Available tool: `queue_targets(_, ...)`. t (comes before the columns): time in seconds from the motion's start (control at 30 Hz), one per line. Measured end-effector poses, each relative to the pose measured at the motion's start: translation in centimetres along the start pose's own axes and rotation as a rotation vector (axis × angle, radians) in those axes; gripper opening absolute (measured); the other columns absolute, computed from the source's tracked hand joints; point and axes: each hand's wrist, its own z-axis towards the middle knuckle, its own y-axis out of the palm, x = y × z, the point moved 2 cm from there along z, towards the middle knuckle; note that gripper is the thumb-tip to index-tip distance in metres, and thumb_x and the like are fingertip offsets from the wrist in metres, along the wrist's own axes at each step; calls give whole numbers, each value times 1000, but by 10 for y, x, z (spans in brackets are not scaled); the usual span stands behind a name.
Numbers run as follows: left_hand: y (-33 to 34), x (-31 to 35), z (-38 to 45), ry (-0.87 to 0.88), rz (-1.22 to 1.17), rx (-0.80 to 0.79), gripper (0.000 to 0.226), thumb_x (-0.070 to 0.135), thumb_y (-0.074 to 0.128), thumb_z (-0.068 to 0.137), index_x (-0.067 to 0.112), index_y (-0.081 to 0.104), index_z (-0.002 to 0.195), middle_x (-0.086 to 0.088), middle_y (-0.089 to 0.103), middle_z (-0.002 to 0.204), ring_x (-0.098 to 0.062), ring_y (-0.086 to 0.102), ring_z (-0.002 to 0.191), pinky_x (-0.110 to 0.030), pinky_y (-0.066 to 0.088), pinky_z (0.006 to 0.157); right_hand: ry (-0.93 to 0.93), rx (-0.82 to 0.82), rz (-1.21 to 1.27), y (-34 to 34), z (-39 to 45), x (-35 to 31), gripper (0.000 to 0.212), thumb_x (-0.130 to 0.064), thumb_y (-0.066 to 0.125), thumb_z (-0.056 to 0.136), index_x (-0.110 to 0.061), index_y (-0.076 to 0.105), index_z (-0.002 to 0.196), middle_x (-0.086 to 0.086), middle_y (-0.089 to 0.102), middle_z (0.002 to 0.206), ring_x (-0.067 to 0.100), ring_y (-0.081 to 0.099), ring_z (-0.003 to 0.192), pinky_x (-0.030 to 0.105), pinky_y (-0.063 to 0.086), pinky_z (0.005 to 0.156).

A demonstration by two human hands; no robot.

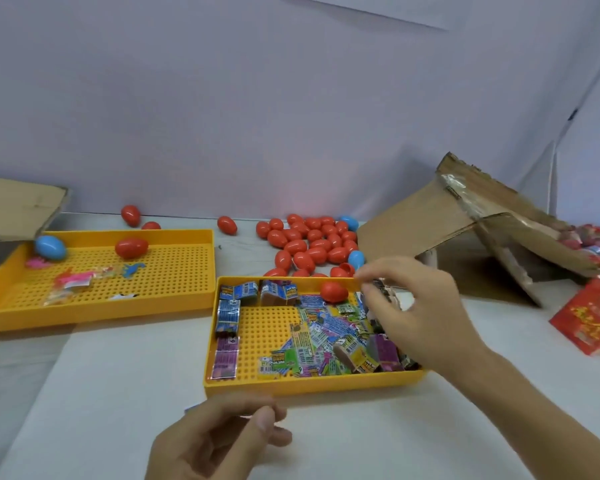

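Head view: right hand (420,313) over the far right corner of the near tray (312,388), fingers pinching a small printed packet (381,291), too blurred to read its long axis. Rectangular yellow plastic tray with a perforated floor, right half heaped with flat glossy packets (326,341), bare patch at centre left. Smooth red egg (333,292) against the far rim. On the open white worktop (101,393) before the tray, left hand (219,441), fingers curled, contents not discernible.
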Motion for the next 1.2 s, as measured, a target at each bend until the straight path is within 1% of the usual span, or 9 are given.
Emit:
queue_targets(0.13,-7,2,4,-30,19,-59,13,19,70,62,12,77,69,-15,73,67,-28,73,59,-24,59,56,168,-99,106,60,24,-1,21,-14,63,92,-21,72,109,-11,69,103,-2,59,90,6,41,75)
queue_targets(0.27,-10,2,9,-33,42,-60,12,21,69,66,13,76,72,-14,73,69,-28,73,61,-30,60,59,348,-252,-82,99,70,18,34,-22,56,92,-22,63,125,2,67,118,16,61,94,32,52,81)
queue_targets(0.37,-9,0,11,-39,36,-48,11,19,70,70,14,76,78,-14,74,72,-28,74,65,-30,61,63,412,-396,-178,121,90,21,24,-19,63,86,-16,72,108,7,64,119,25,61,96,36,53,77)
queue_targets(0.6,-10,-3,10,-53,-54,-7,22,17,78,80,3,69,94,-17,75,76,-29,74,67,-27,59,62,355,-130,-71,119,71,14,17,-10,57,89,-15,72,82,3,70,86,19,62,76,37,54,66)
queue_targets(0.73,-9,-3,11,-48,-52,-3,20,13,77,79,1,69,93,-19,74,74,-29,73,64,-25,58,58,364,-187,-74,118,72,25,13,-15,61,86,-16,72,94,0,67,99,18,59,88,35,50,71)
queue_targets(0.87,-9,-3,10,-55,-23,-49,13,-9,64,82,-2,68,91,-20,73,72,-31,72,62,-27,59,57,405,-382,-221,125,82,30,45,-28,56,90,-27,56,134,6,51,133,28,38,127,39,40,95)
queue_targets(1.03,-11,-3,10,-52,-28,-66,11,-6,65,81,-2,68,90,-21,73,72,-33,72,62,-29,60,58,469,-599,-302,133,95,25,43,-30,51,91,-30,57,134,9,49,138,32,30,130,43,39,98)
queue_targets(1.1,-11,-5,10,-61,-26,-70,12,-11,63,84,-3,68,91,-21,73,72,-34,72,62,-31,60,59,429,-533,-266,134,97,24,35,-26,58,89,-30,63,123,7,57,127,30,39,123,40,44,93)
queue_targets(1.2,-13,-6,11,-55,-18,-80,13,-12,62,85,-3,68,91,-22,72,72,-34,72,62,-31,61,59,341,-255,-175,125,87,17,32,-24,72,80,-28,63,110,-1,62,105,25,49,111,39,48,86)
